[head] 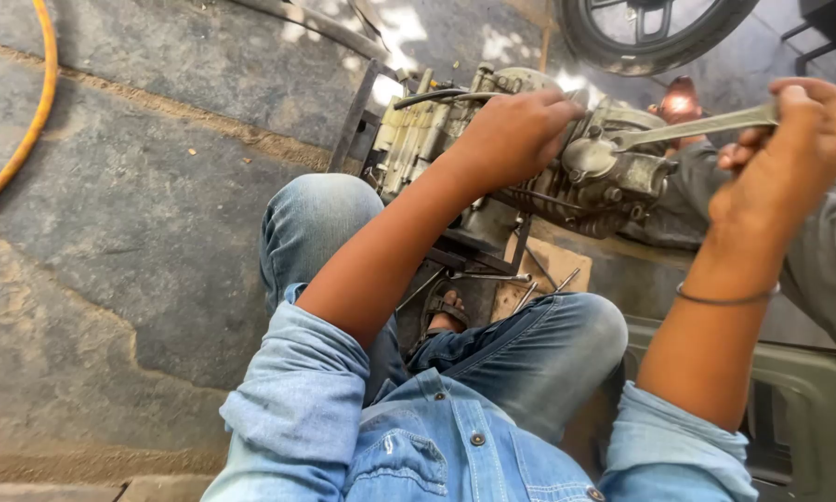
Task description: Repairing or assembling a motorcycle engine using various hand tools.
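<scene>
Here the wrench (692, 127) lies crosswise, head pointing left at the engine (529, 158).

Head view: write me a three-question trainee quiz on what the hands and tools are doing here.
1. True or false: the left hand rests on the engine.
2. What does the right hand grip? A) a hammer B) the spanner C) a hose
3. Fill in: the far end of the spanner sits on the ____.

Key: 1 true. 2 B. 3 engine; other loose tools lie on the ground under it, between the knees.
</scene>
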